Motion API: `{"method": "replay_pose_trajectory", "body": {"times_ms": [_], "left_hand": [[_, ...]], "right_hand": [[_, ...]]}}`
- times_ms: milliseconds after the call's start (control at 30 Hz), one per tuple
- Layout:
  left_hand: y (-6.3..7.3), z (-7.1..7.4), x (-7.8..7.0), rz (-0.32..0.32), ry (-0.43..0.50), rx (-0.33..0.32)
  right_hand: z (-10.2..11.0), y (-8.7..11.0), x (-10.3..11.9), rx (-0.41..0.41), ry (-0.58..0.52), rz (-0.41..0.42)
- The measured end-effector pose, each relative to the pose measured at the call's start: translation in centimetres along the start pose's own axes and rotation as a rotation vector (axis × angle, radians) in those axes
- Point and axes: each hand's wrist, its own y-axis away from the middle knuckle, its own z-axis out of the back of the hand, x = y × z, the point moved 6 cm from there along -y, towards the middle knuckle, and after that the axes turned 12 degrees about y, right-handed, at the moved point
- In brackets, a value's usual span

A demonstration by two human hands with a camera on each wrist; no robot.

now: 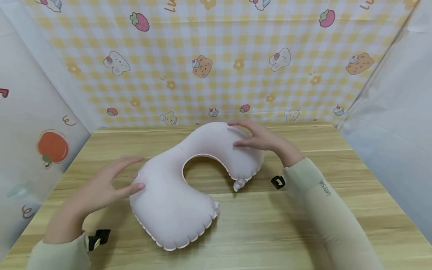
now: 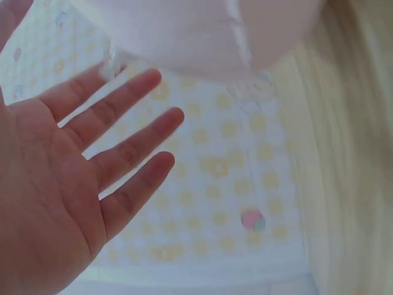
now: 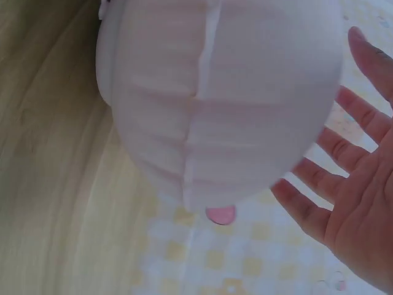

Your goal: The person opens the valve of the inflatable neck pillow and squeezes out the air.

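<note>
A pale pink inflated neck pillow (image 1: pixel 162 191) lies on the wooden table, its curved opening facing the lower right. My left hand (image 1: pixel 104 187) is at the pillow's left side, thumb and fingers spread apart; in the left wrist view the straight fingers (image 2: pixel 132 150) show beside the pillow's underside (image 2: pixel 202 37). Over the pillow's far right arm is my right hand (image 1: pixel 258 138), fingers extended and thumb apart. From the right wrist, the seamed end of the pillow (image 3: pixel 233 92) fills the middle, with the right fingertips (image 3: pixel 285 190) right at its edge. A small clear valve (image 2: pixel 112 61) sticks out near the left fingers.
The light wooden table (image 1: pixel 303 225) extends around the pillow. Behind it hangs a yellow checked cloth (image 1: pixel 222 90) with cartoon prints, and white cloths (image 1: pixel 398 82) stand at both sides. Each sleeve has a black strap (image 1: pixel 278 182) near the wrist.
</note>
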Motion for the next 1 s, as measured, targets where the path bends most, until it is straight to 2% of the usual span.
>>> {"method": "replay_pose_trajectory", "body": {"times_ms": [133,267,400,533,700,1000], "left_hand": [[2.3,0.2,1.4,0.011,-0.054,-0.051],[4.5,-0.4,2.6,0.013,-0.077,-0.080],[5.4,-1.6,3.1,0.016,-0.071,-0.077],[5.0,-2.6,2.9,0.026,-0.054,-0.067],[4.0,-3.1,2.5,0.076,-0.028,-0.054],[2.1,-3.0,2.4,0.041,0.062,-0.041]], "right_hand": [[-0.5,-1.1,-0.9,0.020,-0.046,-0.053],[-1.1,-1.5,-1.5,0.034,-0.077,-0.057],[-1.4,-1.2,-1.9,0.037,-0.104,-0.051],[-1.6,-0.5,-2.2,0.040,-0.127,-0.070],[-1.6,0.1,-2.6,0.016,-0.129,-0.082],[-1.6,1.8,-3.6,-0.042,-0.151,-0.135]]}}
